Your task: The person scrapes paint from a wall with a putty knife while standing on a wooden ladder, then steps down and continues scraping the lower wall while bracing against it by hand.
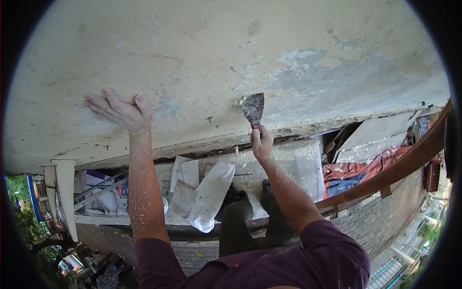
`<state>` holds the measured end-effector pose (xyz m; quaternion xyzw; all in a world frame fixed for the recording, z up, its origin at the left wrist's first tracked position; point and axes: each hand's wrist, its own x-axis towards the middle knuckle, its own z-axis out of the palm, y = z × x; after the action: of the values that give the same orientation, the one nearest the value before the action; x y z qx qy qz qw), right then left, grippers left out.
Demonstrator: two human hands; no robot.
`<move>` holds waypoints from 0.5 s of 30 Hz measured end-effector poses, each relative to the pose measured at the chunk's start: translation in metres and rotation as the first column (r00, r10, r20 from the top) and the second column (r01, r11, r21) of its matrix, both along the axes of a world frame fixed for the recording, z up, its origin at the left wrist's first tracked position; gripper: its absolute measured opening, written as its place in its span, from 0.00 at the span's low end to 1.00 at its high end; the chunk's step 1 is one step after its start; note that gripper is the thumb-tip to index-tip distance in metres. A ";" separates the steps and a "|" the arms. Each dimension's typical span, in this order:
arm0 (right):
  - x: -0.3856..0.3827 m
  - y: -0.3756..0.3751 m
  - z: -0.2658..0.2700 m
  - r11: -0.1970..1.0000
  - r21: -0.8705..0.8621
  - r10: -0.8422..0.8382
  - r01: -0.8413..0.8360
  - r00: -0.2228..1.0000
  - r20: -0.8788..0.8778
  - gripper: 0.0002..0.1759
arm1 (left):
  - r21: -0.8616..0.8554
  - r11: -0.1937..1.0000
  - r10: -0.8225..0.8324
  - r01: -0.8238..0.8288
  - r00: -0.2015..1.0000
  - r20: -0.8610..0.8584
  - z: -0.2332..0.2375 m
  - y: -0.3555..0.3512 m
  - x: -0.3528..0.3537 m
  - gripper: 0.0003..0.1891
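My right hand (262, 143) is closed round the handle of a scraper (253, 108), whose wide, dirty blade points up against the wall (202, 62). Flaked paint lies at the blade's left edge. My left hand (122, 110), dusted white, rests on the wall further left with its fingers spread, holding nothing. Around and to the right of the blade, the cream paint has come off in patches and a bluish-grey layer (332, 79) shows. Paint flakes cling to both forearms.
Below the wall runs a ledge (293, 159) where my feet stand. Boards and a white sack (211, 195) lie there on the left. Red and blue cloths (387, 161) lie on the right beside a curved brown rail (356, 192). A drop opens beyond the ledge.
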<state>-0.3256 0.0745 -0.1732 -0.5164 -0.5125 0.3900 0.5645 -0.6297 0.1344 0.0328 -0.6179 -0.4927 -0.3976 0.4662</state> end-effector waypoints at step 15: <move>-0.016 0.034 0.080 0.996 0.093 0.010 0.005 0.987 -0.162 0.14 | -0.089 0.996 0.015 -0.010 0.999 0.050 -0.014 -0.010 0.001 0.39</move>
<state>-0.3419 0.1082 -0.0937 -0.4552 -0.4833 0.4071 0.6273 -0.6289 0.1242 0.0193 -0.6247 -0.5254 -0.3879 0.4281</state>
